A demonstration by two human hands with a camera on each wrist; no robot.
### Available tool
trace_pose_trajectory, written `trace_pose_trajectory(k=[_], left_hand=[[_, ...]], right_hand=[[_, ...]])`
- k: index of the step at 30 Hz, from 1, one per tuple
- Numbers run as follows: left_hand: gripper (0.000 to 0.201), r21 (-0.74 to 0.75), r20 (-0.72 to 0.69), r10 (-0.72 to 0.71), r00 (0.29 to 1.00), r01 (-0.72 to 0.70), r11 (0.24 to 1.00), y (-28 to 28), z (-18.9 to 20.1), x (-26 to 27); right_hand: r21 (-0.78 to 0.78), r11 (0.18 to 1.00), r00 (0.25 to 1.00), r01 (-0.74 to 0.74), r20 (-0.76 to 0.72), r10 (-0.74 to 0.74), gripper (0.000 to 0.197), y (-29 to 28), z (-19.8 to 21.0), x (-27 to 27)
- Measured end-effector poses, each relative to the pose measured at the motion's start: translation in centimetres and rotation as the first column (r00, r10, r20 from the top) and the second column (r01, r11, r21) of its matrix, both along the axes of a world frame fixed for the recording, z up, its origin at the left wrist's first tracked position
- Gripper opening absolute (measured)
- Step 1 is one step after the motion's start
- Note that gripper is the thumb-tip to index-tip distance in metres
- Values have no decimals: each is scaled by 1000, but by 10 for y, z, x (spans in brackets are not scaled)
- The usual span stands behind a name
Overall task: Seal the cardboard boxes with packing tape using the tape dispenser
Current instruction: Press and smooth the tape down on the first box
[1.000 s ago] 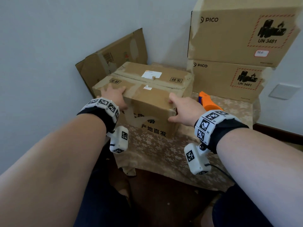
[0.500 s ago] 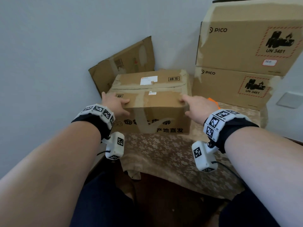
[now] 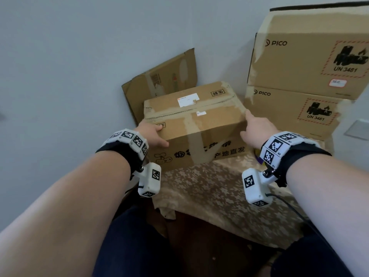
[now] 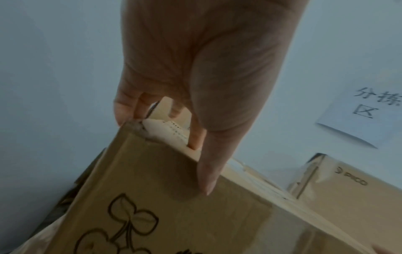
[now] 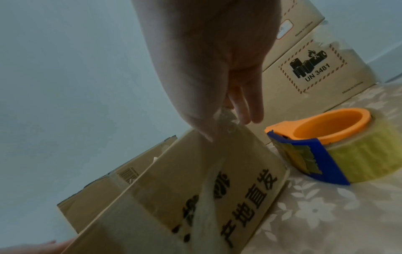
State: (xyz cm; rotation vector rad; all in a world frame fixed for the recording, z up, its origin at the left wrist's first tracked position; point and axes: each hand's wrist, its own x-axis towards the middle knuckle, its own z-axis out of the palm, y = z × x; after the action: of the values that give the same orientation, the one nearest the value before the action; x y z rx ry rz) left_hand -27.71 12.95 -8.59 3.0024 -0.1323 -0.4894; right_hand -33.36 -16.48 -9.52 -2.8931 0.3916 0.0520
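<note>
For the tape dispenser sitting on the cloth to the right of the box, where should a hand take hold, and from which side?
Probably from above with the right hand: the tape dispenser lies flat on the tablecloth, its orange hub opening upward. Grip across the roll's outer wall, away from the blue blade guard, which faces the box.

box: brown cardboard box [image 3: 199,128], printed black characters, flaps closed, old tape strips on top, standing on the patterned cloth
dispenser: orange-and-blue tape dispenser [image 5: 326,146] with clear tape, apparently lying flat just right of the box
</note>
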Motion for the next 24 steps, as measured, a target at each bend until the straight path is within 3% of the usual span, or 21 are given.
trace_pose_trajectory(k=[3,6,10,16,20,22,24], left_hand=[[85,27,-80,-56,995,58,998,-12,14,-12],[76,-40,-153,-89,984,84,996,-23,28,-24],[67,-266,-308,-79,948,-6,964,-30,39,-40],[56,-546,-356,-271,894,36,837,-67,47,-64],[51,-727,-275,-302,913,8,686,-87,38,-70],[46,-774,-212,-246,946,-9,633,-89,37,-66],[35,-710,-17,-107,994,64,701,-85,38,-58]], right_hand=[[36,999,995,5,-96,-2,68,5,3,-2],[104,992,992,-74,-92,84,68,9,6,-6],[262,954,986,-149,-37,164,64,16,15,-15],[321,916,958,-240,-75,277,59,32,28,-25],[288,917,934,-277,-143,327,81,32,33,-33],[247,920,922,-304,-168,350,89,28,33,-36],[213,927,924,-308,-165,344,90,25,32,-39]])
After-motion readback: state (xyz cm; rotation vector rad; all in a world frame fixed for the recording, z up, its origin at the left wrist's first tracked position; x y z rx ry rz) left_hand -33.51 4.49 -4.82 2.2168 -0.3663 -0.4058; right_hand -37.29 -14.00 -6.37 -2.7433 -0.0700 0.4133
